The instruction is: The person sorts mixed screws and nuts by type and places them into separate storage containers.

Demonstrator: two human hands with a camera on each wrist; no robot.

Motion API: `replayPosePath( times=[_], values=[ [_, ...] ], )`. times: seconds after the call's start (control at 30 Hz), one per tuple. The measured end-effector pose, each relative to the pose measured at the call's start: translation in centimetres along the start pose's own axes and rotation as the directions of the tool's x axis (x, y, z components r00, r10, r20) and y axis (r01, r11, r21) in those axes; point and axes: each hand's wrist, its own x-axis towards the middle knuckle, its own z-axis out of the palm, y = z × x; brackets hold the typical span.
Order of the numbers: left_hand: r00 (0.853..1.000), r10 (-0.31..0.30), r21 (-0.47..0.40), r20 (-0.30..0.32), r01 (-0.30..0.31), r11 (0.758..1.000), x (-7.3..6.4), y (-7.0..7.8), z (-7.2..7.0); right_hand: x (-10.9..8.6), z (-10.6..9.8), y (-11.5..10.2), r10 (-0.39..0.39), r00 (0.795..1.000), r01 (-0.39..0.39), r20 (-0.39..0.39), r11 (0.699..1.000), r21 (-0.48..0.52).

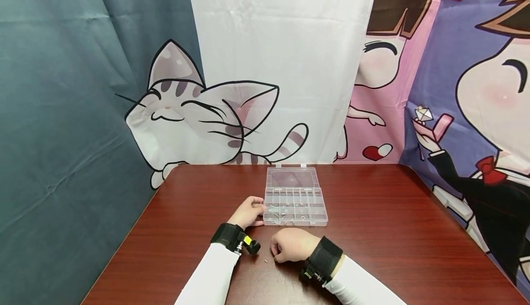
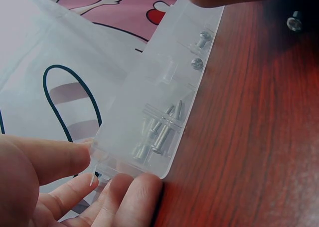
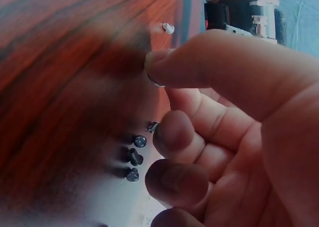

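Note:
A clear plastic compartment box (image 1: 296,207) stands on the table with its lid (image 1: 292,177) raised at the back. My left hand (image 1: 247,212) holds its left end, the thumb (image 2: 65,159) at the wall and the other fingers round the lower corner. Long screws (image 2: 164,129) lie in the compartment nearest that hand, with shorter screws (image 2: 197,63) further along. In front of the box, my right hand (image 1: 295,245) is low over the table, fingers bent and thumb tip close to the index finger. Whether it pinches a screw I cannot tell. Several small screws (image 3: 135,158) lie beside its fingertips.
One loose screw (image 1: 266,261) lies on the brown wooden table (image 1: 372,213) between the two wrists. Printed cloth (image 1: 273,43) hangs behind the table's back edge. Black straps with small cameras (image 1: 251,247) sit on both wrists.

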Motion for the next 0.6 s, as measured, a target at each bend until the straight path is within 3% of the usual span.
replayPosePath(
  times=[0.3, 0.43, 0.6],
  values=[
    [1.000, 0.000, -0.011, 0.012, 0.000, 1.000, 0.2, 0.0, 0.1, 0.0, -0.3, 0.1, -0.065, 0.998, 0.065, 0.000, 0.996, 0.060],
    [1.000, 0.003, -0.013, 0.026, -0.002, 1.000, -0.7, 0.9, 0.1, 0.1, -0.7, 0.6, -0.072, 0.996, 0.078, -0.045, 0.987, 0.143],
    [1.000, 0.002, 0.006, 0.020, -0.002, 1.000, -0.6, 0.7, 0.0, 0.1, -1.4, 1.4, -0.039, 0.992, 0.069, -0.122, 0.965, 0.252]
  ],
)
